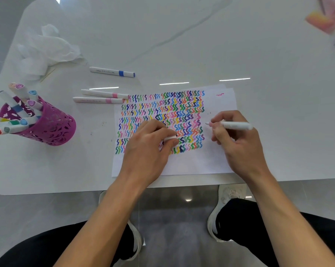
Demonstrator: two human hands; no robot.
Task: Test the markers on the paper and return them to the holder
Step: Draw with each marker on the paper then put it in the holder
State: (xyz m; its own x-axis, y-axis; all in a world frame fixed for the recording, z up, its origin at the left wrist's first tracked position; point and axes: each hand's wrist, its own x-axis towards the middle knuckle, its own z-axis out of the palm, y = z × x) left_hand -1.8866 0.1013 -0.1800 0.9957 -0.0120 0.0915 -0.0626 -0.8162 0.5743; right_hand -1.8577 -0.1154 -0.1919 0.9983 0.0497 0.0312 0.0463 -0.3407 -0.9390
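Marker (234,125) uncapped, gripped in your right hand (238,143), tip at the blank right margin of the paper (191,164), your left hand (149,149) pinching the white cap (169,138), purple holder (53,128) well apart at left.

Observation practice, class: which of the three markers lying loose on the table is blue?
The far marker, lying alone: blue band; the two nearer ones have pink bands.
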